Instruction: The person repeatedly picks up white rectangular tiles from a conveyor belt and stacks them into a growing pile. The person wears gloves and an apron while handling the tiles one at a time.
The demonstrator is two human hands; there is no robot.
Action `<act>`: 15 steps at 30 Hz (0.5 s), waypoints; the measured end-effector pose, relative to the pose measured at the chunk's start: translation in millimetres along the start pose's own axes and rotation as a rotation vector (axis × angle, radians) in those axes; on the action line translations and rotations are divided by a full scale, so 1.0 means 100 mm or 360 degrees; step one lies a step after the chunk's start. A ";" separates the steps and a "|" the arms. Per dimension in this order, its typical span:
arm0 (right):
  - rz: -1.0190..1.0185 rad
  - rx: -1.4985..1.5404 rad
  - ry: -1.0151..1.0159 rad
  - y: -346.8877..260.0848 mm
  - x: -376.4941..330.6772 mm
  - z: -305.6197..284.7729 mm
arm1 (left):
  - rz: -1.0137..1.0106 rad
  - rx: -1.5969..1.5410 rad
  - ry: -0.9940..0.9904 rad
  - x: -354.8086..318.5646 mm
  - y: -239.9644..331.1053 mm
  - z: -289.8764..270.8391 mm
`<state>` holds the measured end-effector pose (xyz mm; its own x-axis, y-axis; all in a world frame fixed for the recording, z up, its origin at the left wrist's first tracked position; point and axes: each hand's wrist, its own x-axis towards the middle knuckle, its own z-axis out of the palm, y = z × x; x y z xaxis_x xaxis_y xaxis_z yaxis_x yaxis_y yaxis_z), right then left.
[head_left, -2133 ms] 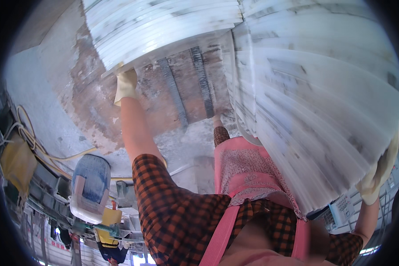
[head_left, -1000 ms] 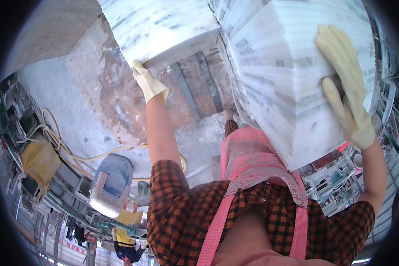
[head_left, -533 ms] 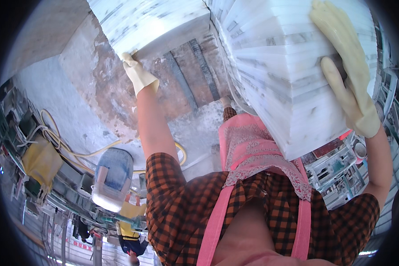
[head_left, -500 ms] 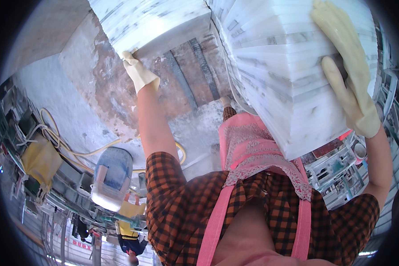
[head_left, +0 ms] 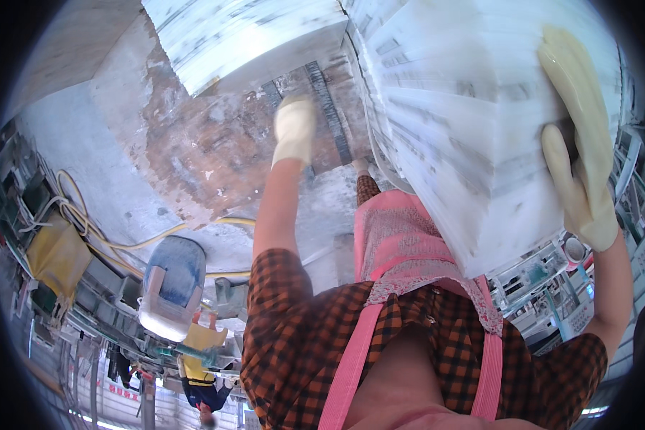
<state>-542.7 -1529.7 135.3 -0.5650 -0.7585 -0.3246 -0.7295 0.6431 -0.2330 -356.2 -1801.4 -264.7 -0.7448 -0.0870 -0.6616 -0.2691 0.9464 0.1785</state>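
My left hand [head_left: 294,129], in a pale cream rubber glove, is raised above the stained brownish surface, apart from the white block. Motion smears it, so its fingers cannot be made out. My right hand [head_left: 582,143], in the same kind of glove, lies along the right side of a large pile of white grey-veined stone strips [head_left: 473,136]. Its fingers are stretched out and its thumb stands apart. Between thumb and fingers a dark patch shows, which I cannot identify. At the upper left is another white grey-veined stone block [head_left: 244,39], with a small yellowish spot at its lower corner.
Two dark strips [head_left: 328,107] lie on the stained floor [head_left: 201,143]. To the left are a yellow hose [head_left: 150,240], a blue and white plastic chair or container [head_left: 173,287] and a yellow cloth [head_left: 57,258]. Another person [head_left: 202,380] in yellow and dark blue is farther off.
My left hand has left the corner of the upper-left white block and moved right, over the dark strips. My right hand stays against the white pile; the whole view has shifted slightly.
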 end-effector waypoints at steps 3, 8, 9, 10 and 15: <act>-0.0007 -0.0034 -0.0045 0.04 0.00 -0.01 | 0.0588 -0.0551 0.0544 0.77 0.36 0.47; -0.0102 -0.0165 -0.0100 0.03 0.09 -0.03 | 0.0463 -0.1441 0.0463 1.61 0.72 0.62; -0.0142 -0.0221 -0.0111 0.03 0.10 -0.03 | 0.0469 -0.1580 0.0469 1.66 0.75 0.58; -0.0135 -0.0169 -0.0099 0.03 0.10 -0.04 | 0.0465 -0.1582 0.0468 1.68 0.78 0.54; -0.0138 -0.0180 -0.0081 0.03 0.09 -0.05 | 0.0463 -0.1549 0.0480 1.62 0.87 0.34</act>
<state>-551.6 -1535.6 135.9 -0.4795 -0.8027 -0.3547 -0.8152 0.5571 -0.1584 -479.0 -1722.9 -381.0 -0.9440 -0.0972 -0.3153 -0.3298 0.2977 0.8959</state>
